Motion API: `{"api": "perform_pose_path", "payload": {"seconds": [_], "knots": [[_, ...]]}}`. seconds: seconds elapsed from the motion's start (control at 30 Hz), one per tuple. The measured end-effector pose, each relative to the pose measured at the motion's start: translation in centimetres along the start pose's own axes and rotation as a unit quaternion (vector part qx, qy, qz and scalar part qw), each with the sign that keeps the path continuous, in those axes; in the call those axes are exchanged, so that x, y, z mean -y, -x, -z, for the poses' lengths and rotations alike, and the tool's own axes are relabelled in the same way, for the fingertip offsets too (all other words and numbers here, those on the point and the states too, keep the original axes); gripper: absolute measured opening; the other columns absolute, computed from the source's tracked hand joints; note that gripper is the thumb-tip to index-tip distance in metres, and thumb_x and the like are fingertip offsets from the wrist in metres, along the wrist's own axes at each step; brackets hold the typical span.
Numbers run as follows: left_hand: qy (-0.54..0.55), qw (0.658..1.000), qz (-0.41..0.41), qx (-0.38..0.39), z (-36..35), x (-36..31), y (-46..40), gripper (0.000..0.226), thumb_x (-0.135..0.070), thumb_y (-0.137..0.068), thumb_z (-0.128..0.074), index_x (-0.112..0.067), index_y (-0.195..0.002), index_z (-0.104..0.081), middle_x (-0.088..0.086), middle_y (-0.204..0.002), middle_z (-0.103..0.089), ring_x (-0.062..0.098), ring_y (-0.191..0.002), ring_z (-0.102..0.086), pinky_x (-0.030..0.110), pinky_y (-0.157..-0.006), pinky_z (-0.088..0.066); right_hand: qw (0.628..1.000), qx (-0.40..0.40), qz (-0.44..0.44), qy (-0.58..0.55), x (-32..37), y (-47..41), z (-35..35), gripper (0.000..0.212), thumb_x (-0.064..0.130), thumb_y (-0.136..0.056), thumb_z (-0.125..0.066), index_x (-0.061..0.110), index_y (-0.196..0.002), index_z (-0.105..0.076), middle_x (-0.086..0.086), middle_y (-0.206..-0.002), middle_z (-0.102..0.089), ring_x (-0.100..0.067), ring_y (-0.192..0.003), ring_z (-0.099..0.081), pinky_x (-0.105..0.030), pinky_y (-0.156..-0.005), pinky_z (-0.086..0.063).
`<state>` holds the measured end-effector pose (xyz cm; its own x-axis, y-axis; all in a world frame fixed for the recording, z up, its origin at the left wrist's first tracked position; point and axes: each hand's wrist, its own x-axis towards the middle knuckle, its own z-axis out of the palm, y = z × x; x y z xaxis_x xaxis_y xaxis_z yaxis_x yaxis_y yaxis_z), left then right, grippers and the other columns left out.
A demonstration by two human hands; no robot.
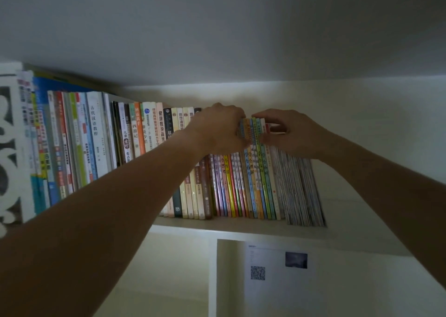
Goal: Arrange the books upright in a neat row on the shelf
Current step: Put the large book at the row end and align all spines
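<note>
Head view: my left hand [218, 126] and right hand [288, 133] pinch the tops of thin colourful books [255, 172]; I should press them together evenly, upright on the shelf [217, 225].

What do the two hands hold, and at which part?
Both the left hand and the right hand grip the thin colourful books at their top ends.

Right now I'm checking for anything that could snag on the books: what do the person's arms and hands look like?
Both forearms are bare up to the picture's edge, with no sleeves in view. The left hand and right hand show no gloves, rings, watch or bracelets.
</note>
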<state>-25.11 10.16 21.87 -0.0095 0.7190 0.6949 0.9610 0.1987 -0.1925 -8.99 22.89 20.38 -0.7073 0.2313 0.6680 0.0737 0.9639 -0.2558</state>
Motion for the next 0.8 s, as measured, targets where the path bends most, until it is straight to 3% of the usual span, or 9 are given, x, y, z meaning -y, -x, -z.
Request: {"api": "perform_pose_path", "payload": {"seconds": [0.1, 0.17, 0.23, 0.3, 0.4, 0.47, 0.57, 0.67, 0.8], "knots": [[0.014, 1.000, 0.018, 0.002, -0.1, -0.5, 0.1, 0.035, -0.047, -0.086, -0.068, -0.022, -0.111, -0.066, -0.005, -0.094, -0.063, 0.018, -0.084, -0.063, 0.034, -0.071, -0.052, 1.000, -0.012, 0.000, 0.002, 0.2, 0.5, -0.5, 0.038, 0.022, -0.097, -0.067, 0.023, -0.135, -0.061, 0.009, -0.126, -0.064, -0.009, -0.116, -0.060, -0.033, -0.109, -0.046], [0.006, 1.000, 0.023, 0.017, 0.3, -0.6, 0.2, 0.040, -0.051, -0.087, -0.066, -0.023, -0.115, -0.063, -0.004, -0.096, -0.064, 0.019, -0.086, -0.063, 0.033, -0.071, -0.052, 1.000, 0.001, -0.026, 0.000, 0.8, 0.7, -0.2, 0.048, 0.032, -0.095, -0.069, 0.028, -0.141, -0.055, 0.008, -0.137, -0.059, -0.013, -0.126, -0.056, -0.037, -0.111, -0.044], [-0.020, 0.999, 0.026, 0.021, 0.5, -0.7, 0.4, 0.045, -0.054, -0.089, -0.062, -0.022, -0.121, -0.060, -0.002, -0.098, -0.064, 0.020, -0.087, -0.063, 0.035, -0.072, -0.053, 0.996, -0.023, -0.088, -0.015, 1.3, 1.1, 0.7, 0.062, 0.045, -0.091, -0.070, 0.036, -0.148, -0.046, 0.005, -0.151, -0.049, -0.017, -0.135, -0.049, -0.036, -0.107, -0.041], [-0.053, 0.998, 0.030, 0.018, 0.2, -1.2, 0.8, 0.049, -0.050, -0.090, -0.061, -0.018, -0.126, -0.055, 0.001, -0.098, -0.062, 0.022, -0.088, -0.061, 0.035, -0.071, -0.050, 0.984, -0.073, -0.153, -0.055, 1.2, 1.8, 1.3, 0.066, 0.054, -0.089, -0.069, 0.038, -0.148, -0.045, 0.000, -0.151, -0.049, -0.019, -0.132, -0.050, -0.034, -0.099, -0.042], [-0.091, 0.995, 0.031, 0.013, 0.3, -2.0, 1.2, 0.050, -0.046, -0.090, -0.059, -0.014, -0.127, -0.051, 0.002, -0.094, -0.054, 0.022, -0.086, -0.053, 0.036, -0.073, -0.043, 0.968, -0.034, -0.239, -0.072, 1.0, 3.0, 0.6, 0.076, 0.066, -0.091, -0.057, 0.027, -0.153, -0.038, -0.006, -0.153, -0.046, -0.025, -0.131, -0.050, -0.036, -0.098, -0.040], [-0.090, 0.995, 0.033, 0.022, 0.4, -2.4, 1.5, 0.051, -0.046, -0.092, -0.055, -0.012, -0.130, -0.049, 0.004, -0.096, -0.053, 0.024, -0.089, -0.053, 0.039, -0.078, -0.044, 0.956, -0.043, -0.270, -0.104, 1.0, 3.8, -0.3, 0.086, 0.068, -0.092, -0.054, 0.023, -0.159, -0.023, -0.009, -0.159, -0.037, -0.029, -0.135, -0.047, -0.036, -0.099, -0.038], [-0.111, 0.993, 0.027, -0.020, -0.9, -2.0, 2.9, 0.060, -0.050, -0.099, -0.043, -0.008, -0.141, -0.044, 0.016, -0.121, -0.062, 0.033, -0.113, -0.059, 0.048, -0.100, -0.045, 0.927, -0.167, -0.311, -0.130, 1.4, 5.2, -1.1, 0.096, 0.071, -0.090, -0.054, 0.025, -0.160, -0.007, -0.017, -0.161, -0.028, -0.038, -0.139, -0.042, -0.042, -0.107, -0.038], [-0.175, 0.981, 0.019, -0.078, -2.7, -1.3, 4.5, 0.073, -0.054, -0.103, -0.029, -0.003, -0.154, -0.030, 0.024, -0.136, -0.056, 0.039, -0.127, -0.053, 0.052, -0.116, -0.035, 0.914, -0.108, -0.378, -0.103, 1.6, 6.8, -3.0, 0.108, 0.079, -0.084, -0.054, 0.018, -0.158, -0.004, -0.021, -0.159, -0.034, -0.042, -0.138, -0.044, -0.053, -0.113, -0.039], [-0.196, 0.977, 0.017, -0.082, -3.1, -1.4, 4.5, 0.077, -0.054, -0.104, -0.023, -0.001, -0.159, -0.019, 0.026, -0.143, -0.050, 0.041, -0.135, -0.047, 0.053, -0.122, -0.026, 0.925, -0.076, -0.368, -0.062, 1.9, 7.2, -4.6, 0.117, 0.070, -0.074, -0.076, 0.012, -0.151, -0.009, -0.017, -0.149, -0.046, -0.038, -0.128, -0.054, -0.051, -0.106, -0.049]]}}
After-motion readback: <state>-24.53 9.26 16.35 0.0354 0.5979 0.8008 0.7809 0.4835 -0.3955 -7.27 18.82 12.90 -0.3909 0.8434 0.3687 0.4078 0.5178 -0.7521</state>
